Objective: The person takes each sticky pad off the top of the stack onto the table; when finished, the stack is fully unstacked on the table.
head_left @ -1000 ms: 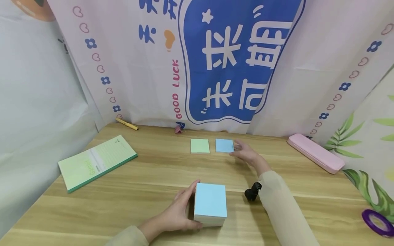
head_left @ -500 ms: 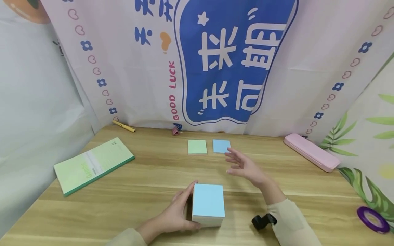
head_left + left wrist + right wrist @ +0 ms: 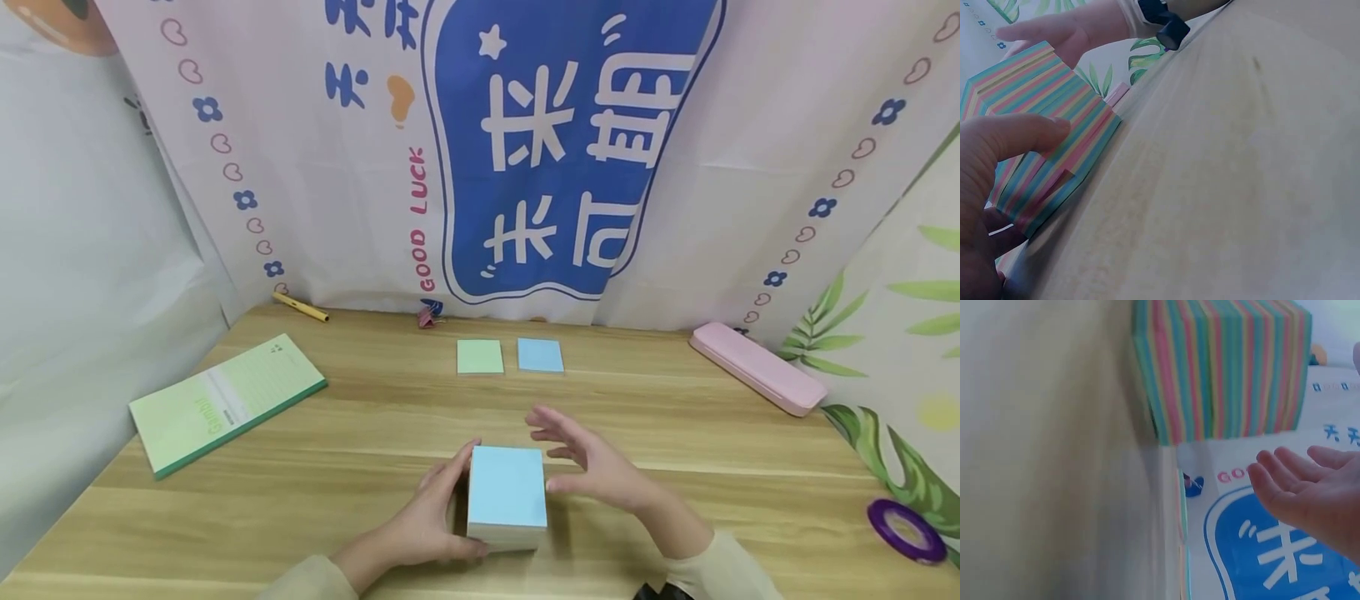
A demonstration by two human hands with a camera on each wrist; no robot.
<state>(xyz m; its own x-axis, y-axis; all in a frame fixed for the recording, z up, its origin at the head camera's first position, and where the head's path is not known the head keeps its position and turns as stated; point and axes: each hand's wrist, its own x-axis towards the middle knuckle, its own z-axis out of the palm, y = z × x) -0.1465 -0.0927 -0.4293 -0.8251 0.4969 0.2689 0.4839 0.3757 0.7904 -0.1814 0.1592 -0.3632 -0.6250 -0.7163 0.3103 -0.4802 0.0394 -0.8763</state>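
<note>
A thick block of sticky notes [image 3: 507,487] stands on the wooden table, its top sheet light blue. Layers of pink, yellow, blue and green stripe its sides in the left wrist view. My left hand [image 3: 423,521] grips the block from the left, thumb [image 3: 1029,134] on the near side and fingers toward the far side. To the right of the block my right hand [image 3: 600,467] is held with fingers extended and nothing in it, the thumb tip close to the block's right edge. Farther back lie a green sticky note pad [image 3: 480,357] and a blue one [image 3: 540,355], side by side.
A green notepad [image 3: 228,404] lies at the left, with a yellow pen [image 3: 301,307] behind it. Small binder clips [image 3: 430,314] sit at the back edge by the hanging cloth. On the right are a pink case [image 3: 757,368] and a purple tape roll [image 3: 907,531].
My right hand has left the blue pad at the back and come toward me, to the right side of the block. My left hand keeps its grip on the block.
</note>
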